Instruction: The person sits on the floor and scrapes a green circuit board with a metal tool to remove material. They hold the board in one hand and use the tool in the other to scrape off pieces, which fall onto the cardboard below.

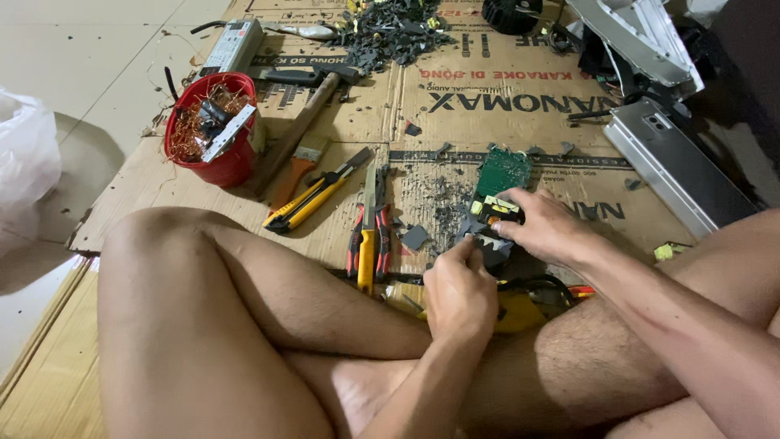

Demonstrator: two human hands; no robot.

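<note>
Right hand point(546, 229) pins the green circuit board point(501, 172) on the cardboard, left hand point(460, 286) pinching its black-and-yellow transformer point(496, 208); next up, I reckon, prying it free.

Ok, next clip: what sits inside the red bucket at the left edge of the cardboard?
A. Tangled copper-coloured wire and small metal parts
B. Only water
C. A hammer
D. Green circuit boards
A. The red bucket holds a tangle of copper-coloured wire with a few small metal parts on top; the green circuit board lies on the cardboard by the right hand, and the hammer lies beside the bucket.
</note>
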